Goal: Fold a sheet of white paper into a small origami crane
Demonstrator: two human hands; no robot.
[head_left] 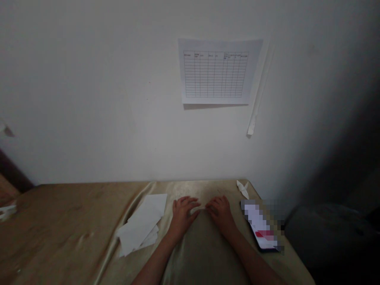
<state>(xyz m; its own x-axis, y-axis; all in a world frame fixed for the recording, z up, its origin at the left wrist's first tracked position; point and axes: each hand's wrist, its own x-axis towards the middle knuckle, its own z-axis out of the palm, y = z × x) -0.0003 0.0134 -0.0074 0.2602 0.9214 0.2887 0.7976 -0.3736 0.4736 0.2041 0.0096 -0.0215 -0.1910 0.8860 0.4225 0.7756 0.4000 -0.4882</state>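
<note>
Left hand (182, 213) and right hand (219, 211) are resting palm-down on tan cloth (74, 221), fingers loosely extended, tips nearly meeting, holding nothing, paper stack (142, 227) lying just left.

Tan cloth (204, 249) over the counter (59, 221): smooth, satin-glossy, softly creased. Loose stack of sheets (142, 226): matt white paper. Printed form (216, 71) on matt painted wall (89, 99): thin paper. Phone (263, 230): glossy screen.

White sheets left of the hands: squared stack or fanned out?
Fanned out. The white sheets lie flat on the table, and several offset corners stick out at the near right edge.
</note>
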